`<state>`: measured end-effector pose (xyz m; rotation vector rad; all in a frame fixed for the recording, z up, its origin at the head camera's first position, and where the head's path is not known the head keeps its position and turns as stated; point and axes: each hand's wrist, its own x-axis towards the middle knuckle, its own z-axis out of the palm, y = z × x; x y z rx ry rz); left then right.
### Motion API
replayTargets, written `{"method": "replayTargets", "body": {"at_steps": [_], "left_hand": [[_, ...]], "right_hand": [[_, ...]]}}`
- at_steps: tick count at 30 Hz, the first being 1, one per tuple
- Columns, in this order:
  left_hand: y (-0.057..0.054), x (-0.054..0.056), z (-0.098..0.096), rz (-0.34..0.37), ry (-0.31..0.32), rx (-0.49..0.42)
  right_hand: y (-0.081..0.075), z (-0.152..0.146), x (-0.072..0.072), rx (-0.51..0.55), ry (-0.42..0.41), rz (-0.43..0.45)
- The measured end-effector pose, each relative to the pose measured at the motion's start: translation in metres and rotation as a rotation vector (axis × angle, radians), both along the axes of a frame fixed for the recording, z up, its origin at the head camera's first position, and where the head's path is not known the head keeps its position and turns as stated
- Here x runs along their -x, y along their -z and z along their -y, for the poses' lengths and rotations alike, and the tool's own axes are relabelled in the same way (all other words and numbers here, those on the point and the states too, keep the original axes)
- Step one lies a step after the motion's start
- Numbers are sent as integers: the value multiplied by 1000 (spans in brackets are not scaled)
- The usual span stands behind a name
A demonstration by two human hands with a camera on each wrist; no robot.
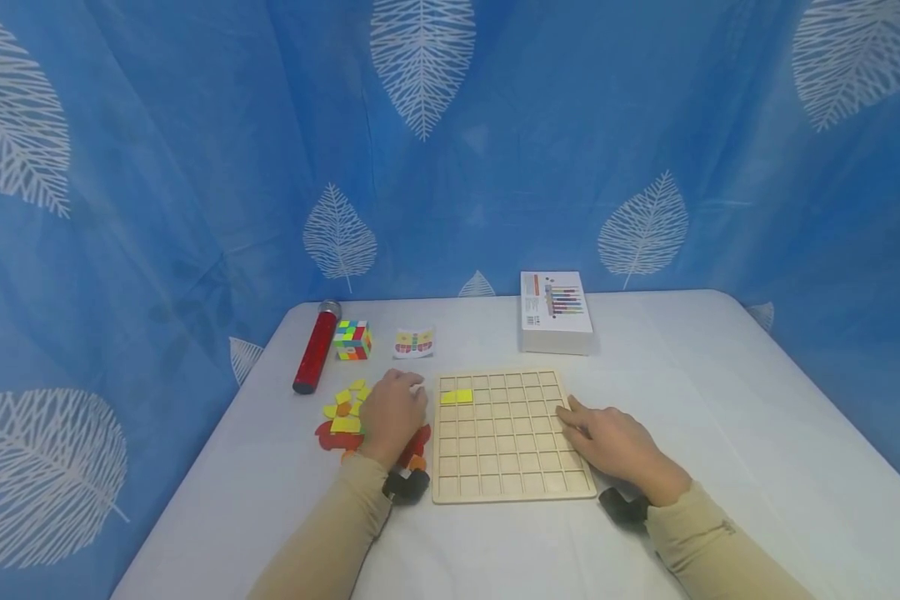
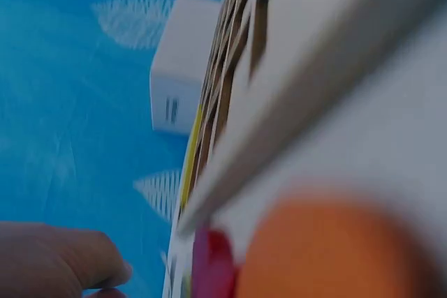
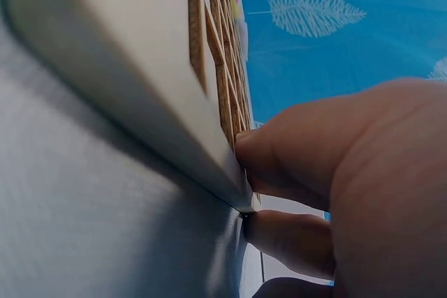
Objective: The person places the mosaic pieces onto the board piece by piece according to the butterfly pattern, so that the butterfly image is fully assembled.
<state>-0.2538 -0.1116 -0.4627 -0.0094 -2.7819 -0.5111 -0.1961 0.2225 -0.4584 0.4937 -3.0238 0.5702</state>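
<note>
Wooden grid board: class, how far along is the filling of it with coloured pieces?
Barely begun. Done: one yellow piece lies in the wooden grid board, top-left cells. In hand: the left hand rests on the pile of pieces beside the board; the right hand steadies the board's right edge. Left: every other visible cell is empty.

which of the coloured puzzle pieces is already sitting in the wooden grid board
Only the yellow piece, lying flat in the top-left cells of the wooden grid board. The other coloured pieces lie loose on the table by the left hand.
</note>
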Motion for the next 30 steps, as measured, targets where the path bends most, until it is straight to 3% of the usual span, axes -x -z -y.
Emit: {"method": "replayTargets", "body": {"at_steps": [5,11,15,22,30], "left_hand": [[-7,8,30,88,-154,-71],[-4,18,62,207,-279,-49],[-3,20,71,242,-294,-84],[-2,24,74,228,-294,-132],[2,25,69,161,-266,-155]], "right_hand": [[-2,1,0,-6,4,7],[-3,1,0,-9,9,20],[-2,1,0,-16,10,28],[-2,1,0,-23,7,21],[-3,1,-1,-22,8,26]]}}
